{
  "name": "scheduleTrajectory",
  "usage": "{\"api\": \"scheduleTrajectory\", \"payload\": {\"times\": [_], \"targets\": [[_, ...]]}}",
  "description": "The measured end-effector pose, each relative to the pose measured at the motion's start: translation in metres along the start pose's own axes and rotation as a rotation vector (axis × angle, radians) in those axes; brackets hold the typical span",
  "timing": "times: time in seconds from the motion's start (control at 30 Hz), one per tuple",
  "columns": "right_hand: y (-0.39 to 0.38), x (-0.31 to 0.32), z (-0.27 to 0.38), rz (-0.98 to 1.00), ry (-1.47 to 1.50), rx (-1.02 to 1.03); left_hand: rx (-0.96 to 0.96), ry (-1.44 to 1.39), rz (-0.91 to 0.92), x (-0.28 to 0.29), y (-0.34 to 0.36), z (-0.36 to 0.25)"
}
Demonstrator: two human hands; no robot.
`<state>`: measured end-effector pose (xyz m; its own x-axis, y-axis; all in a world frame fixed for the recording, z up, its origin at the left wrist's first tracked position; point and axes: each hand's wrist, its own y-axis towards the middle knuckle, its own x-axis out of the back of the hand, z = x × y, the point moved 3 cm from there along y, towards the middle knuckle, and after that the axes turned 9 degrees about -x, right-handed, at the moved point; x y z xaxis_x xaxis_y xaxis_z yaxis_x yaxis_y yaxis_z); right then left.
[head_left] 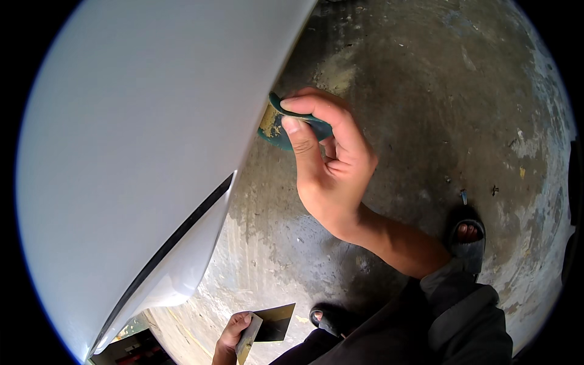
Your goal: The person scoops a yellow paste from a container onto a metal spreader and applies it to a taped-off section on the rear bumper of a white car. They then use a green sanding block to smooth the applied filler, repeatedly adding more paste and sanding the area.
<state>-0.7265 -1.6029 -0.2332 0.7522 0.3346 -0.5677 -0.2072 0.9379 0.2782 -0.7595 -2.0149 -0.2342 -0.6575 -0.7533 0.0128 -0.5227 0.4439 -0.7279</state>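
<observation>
My right hand (334,164) is closed on a dark green, flexible putty spreader (286,141), pinched between thumb and fingers so that it bends. Yellowish putty coats its inner face. The spreader is at the edge of a white, smooth vehicle panel (152,103); whether it touches the panel's edge I cannot tell. Lower down, my left hand (234,331) grips a flat, wide-bladed putty scraper (277,322) by its pale handle side, thumb on top. The scraper's dark blade has a yellowish band along its upper part.
A black gap strip (176,234) runs slantwise between the panel and a lower white section (182,280). Stained concrete floor (426,121) lies below, with a dried yellowish patch. My feet are in black sandals (468,243). Dark objects sit under the panel at the lower left.
</observation>
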Motion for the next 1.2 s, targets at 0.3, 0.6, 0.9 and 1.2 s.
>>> {"api": "scheduleTrajectory", "payload": {"times": [0.3,0.6,0.9,1.2], "targets": [[-0.016,-0.009,-0.012,0.065,-0.022,0.073,0.036,-0.019,0.019,0.013,0.005,-0.001],[-0.031,-0.015,-0.014,0.117,-0.012,0.083,0.062,-0.01,0.011,0.013,0.001,-0.002],[-0.04,-0.011,-0.006,0.183,0.019,0.039,0.078,0.064,0.091,0.003,0.001,-0.008],[0.021,0.045,0.023,0.291,0.253,-0.371,0.153,0.02,0.185,-0.085,0.038,-0.061]]}}
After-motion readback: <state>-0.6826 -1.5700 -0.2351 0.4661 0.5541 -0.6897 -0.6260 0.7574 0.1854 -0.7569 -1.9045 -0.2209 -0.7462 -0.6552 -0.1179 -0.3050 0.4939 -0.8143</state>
